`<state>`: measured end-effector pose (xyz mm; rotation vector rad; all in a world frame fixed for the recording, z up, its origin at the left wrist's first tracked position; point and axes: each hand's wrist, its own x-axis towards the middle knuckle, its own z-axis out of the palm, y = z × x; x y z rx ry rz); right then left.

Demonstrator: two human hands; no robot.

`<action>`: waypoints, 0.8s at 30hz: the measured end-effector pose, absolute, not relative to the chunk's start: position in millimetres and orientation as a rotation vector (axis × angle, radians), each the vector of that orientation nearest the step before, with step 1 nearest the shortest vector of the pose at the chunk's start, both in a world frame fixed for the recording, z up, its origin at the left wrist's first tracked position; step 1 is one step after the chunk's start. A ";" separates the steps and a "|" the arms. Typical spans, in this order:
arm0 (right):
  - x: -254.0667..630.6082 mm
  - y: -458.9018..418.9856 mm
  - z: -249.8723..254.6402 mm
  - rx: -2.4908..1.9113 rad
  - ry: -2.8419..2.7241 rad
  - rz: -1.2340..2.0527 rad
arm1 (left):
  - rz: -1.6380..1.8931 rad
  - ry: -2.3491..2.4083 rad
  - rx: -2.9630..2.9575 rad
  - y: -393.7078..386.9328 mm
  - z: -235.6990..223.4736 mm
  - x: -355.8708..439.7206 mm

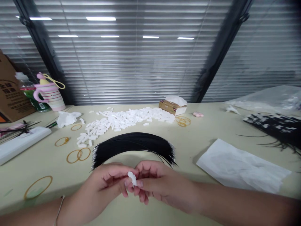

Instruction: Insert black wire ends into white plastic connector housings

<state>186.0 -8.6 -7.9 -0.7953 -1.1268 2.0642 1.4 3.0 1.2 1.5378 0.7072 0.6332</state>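
Both hands are nearest to the camera, and between them is one small white piece [132, 178]. Left hand [101, 185] pinches it with thumb and forefinger; a thin cord [59, 209] goes around this wrist. Right hand [164, 183] pinches the same piece from its other side, the thumb on its lower end. The fingers of the two hands are curled and meet around the piece, above the table [192, 135].

Just beyond the hands, a bundle [134, 141] of black strands lies in an arch, with silvery ends. It lies between the hands and a loose pile [122, 119] of white pieces. At the right end of the pile is a small open box [167, 107], near it some yellow bands and a pink thing [198, 114].

On the left are more bands, one large band [26, 192] near the left forearm, a crumpled tissue [66, 119], a white case [23, 142], a striped cup [53, 97], a bottle [29, 92] and a carton [14, 91]. On the right, a white sheet [242, 166] lies beyond the right forearm; farther are black strands with white ends [275, 125] and a clear bag [270, 99].
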 end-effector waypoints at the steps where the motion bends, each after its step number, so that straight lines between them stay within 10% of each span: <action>1: 186.0 -8.5 -8.1 -0.794 -1.119 2.067 | 0.633 0.713 1.528 3.2 1.1 1.7; 24: 188.7 -8.8 -6.8 -0.797 -1.357 2.067 | 0.623 0.713 1.383 4.3 -3.2 1.6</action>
